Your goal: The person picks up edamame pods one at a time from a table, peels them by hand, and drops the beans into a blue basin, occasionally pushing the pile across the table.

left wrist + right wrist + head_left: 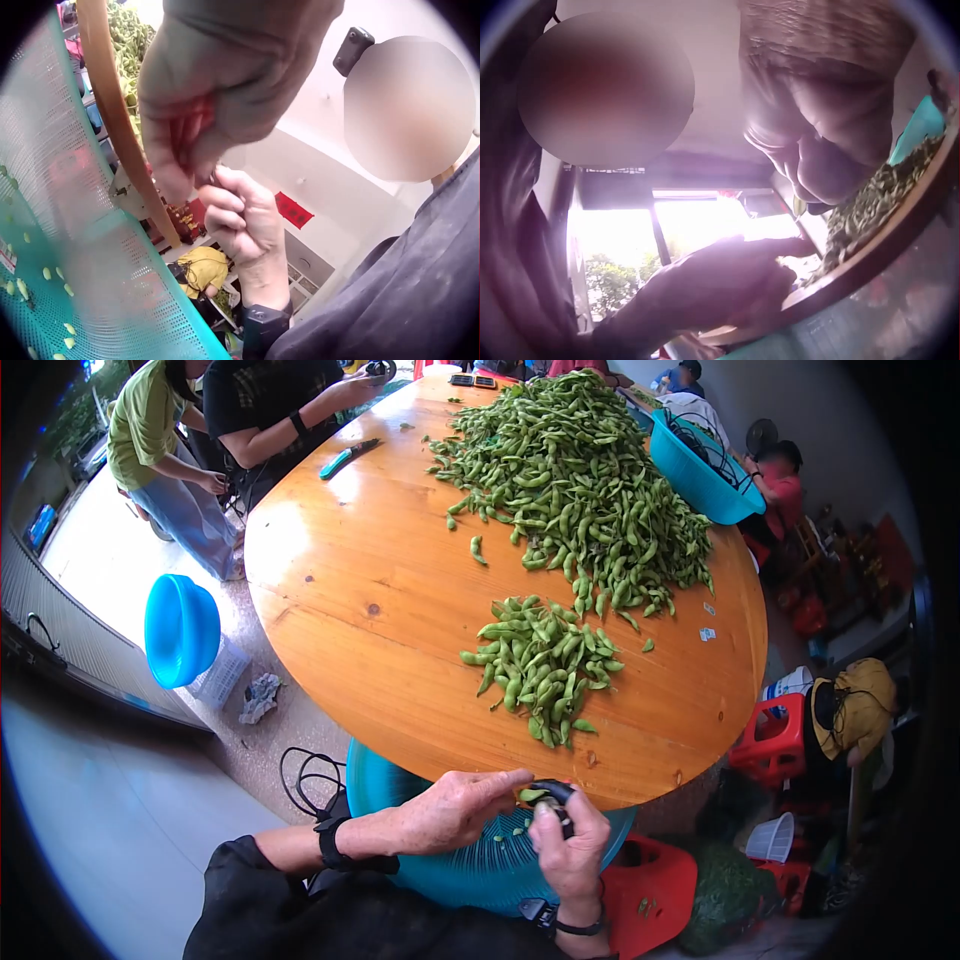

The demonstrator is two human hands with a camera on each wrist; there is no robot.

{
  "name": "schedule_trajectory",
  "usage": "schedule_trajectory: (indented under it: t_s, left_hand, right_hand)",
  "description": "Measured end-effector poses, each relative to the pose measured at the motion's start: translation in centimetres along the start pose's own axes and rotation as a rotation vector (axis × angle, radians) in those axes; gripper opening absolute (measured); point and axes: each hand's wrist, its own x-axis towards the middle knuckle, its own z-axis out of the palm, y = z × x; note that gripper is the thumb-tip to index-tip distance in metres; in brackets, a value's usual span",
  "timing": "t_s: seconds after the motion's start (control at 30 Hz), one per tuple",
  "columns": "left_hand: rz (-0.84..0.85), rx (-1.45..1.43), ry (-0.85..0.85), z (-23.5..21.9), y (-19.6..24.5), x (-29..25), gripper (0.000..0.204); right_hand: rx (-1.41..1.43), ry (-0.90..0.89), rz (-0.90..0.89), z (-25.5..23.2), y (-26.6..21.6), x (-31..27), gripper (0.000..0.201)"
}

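Observation:
In the head view my right hand (572, 848) grips a dark curved tool (556, 792), its thumb pressed on the inner side. A green soybean pod (531, 795) shows at the tool's near end. My left hand (460, 812) reaches in from the left, its index finger stretched out right at the pod and tool, the other fingers bent. I cannot tell whether it pinches the pod. In the left wrist view, the left hand (225, 82) hides much of the tool. Below both hands stands a teal mesh basket (415, 880) with shelled beans (22, 289) inside.
On the round wooden table (340, 590) lie a small pile of pods (545, 670) and a large heap (590, 490). A teal-handled knife (350, 458) lies at far left, a turquoise basin (700, 470) at far right. A red stool (650, 895) stands beside my right arm. Several people are beyond.

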Motion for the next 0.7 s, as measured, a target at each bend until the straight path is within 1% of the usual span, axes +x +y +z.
schedule_trajectory:
  t_s: [0.07, 0.1, 0.13, 0.2, 0.23, 0.27, 0.3, 0.33, 0.37, 0.4, 0.43, 0.47, 0.5, 0.53, 0.6, 0.63, 0.7]
  left_hand:
    - [-0.110, 0.007, -0.408, -1.4, 0.9, 0.1, 0.034]
    - [0.054, -0.080, -0.480, -1.3, -0.2, -0.3, 0.026]
    - [0.052, -0.081, -0.479, -1.5, -0.2, -0.2, 0.026]
    - [0.111, -0.008, -0.487, -2.5, 0.2, 0.8, 0.020]
    - [0.110, 0.144, -0.439, -3.5, 0.5, 1.9, 0.021]
    - [0.128, 0.246, -0.334, -4.0, 0.0, 2.8, 0.021]
    - [0.094, 0.368, -0.176, -4.4, -0.4, 3.7, 0.024]
    - [0.064, 0.464, -0.107, -4.9, -0.5, 5.2, 0.026]
    - [0.166, 0.642, -0.067, -5.2, -1.3, 6.4, 0.031]
    - [0.166, 0.643, -0.066, -5.6, -2.1, 7.2, 0.031]
    - [0.225, 0.784, -0.108, -6.0, -2.8, 7.9, 0.034]
    - [0.285, 0.925, -0.152, -6.1, -3.3, 8.3, 0.037]
    - [0.262, 0.928, -0.174, -5.9, -3.3, 8.5, 0.035]
    - [0.264, 0.933, -0.178, -6.0, -3.2, 8.5, 0.035]
    - [0.271, 0.915, -0.234, -6.1, -2.8, 8.5, 0.027]
    - [0.272, 0.914, -0.237, -6.1, -2.5, 8.3, 0.027]
    - [0.026, 0.778, -0.319, -6.0, -1.8, 7.6, 0.022]
  right_hand:
    - [0.058, 0.074, 0.109, -3.1, -0.4, -0.6, 0.012]
    - [0.050, 0.139, 0.146, -5.0, -0.5, -1.0, 0.013]
    - [0.043, 0.204, 0.182, -7.1, -0.3, -1.5, 0.015]
    - [-0.060, 0.242, 0.254, -11.7, 0.9, -2.6, 0.018]
    - [-0.299, 0.249, 0.166, -13.6, 2.2, -3.1, 0.018]
    - [-0.537, 0.253, 0.074, -15.0, 3.2, -3.5, 0.018]
    - [-0.674, 0.241, 0.111, -16.0, 3.2, -4.3, 0.023]
    - [-0.674, 0.241, 0.109, -15.9, 3.1, -4.4, 0.023]
    - [-0.692, 0.279, 0.147, -15.7, 3.0, -4.5, 0.025]
    - [-0.710, 0.316, 0.185, -15.5, 2.9, -4.6, 0.026]
    - [-0.708, 0.316, 0.183, -15.4, 3.3, -4.5, 0.026]
    - [-0.702, 0.299, 0.121, -15.2, 3.9, -4.2, 0.027]
    - [-0.694, 0.283, 0.060, -14.8, 3.9, -3.9, 0.028]
    - [-0.689, 0.286, 0.061, -14.2, 3.8, -3.7, 0.028]
    - [-0.438, 0.245, 0.132, -12.5, 3.0, -3.0, 0.030]
    - [-0.408, 0.196, 0.200, -11.7, 1.7, -2.5, 0.029]
    - [-0.302, 0.108, 0.146, -10.1, 1.3, -1.9, 0.027]
